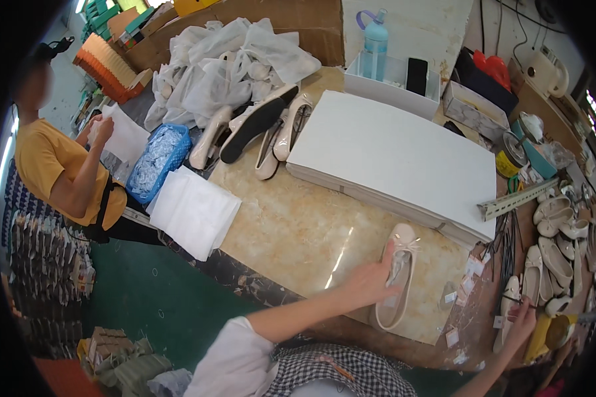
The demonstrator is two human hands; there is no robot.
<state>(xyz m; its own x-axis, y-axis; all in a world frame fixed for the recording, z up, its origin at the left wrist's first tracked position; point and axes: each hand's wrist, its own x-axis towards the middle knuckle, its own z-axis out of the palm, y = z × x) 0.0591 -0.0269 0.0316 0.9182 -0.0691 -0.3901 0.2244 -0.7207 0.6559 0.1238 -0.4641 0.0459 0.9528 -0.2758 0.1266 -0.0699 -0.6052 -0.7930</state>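
A beige ballet flat [406, 308] with a small bow lies upright on the marbled tabletop, its toe pointing away from me. My left hand [372, 280] grips its left side, thumb near the toe and fingers reaching over the opening. Some clear or whitish lining shows inside the shoe. Off to the right, my right hand [522, 325] is closed, with a thin dark strip [514, 300] at its fingertips. That hand is beside a pale shoe [508, 311] at the edge of a group of similar flats [557, 255].
A long white stack of board [391, 159] fills the table's middle. Behind it stand a white box [404, 92] and a blue bottle [375, 49]. Bagged shoes [225, 73], a blue basket [157, 162] and white sheets [195, 212] lie left. A person in yellow [66, 172] handles white sheeting.
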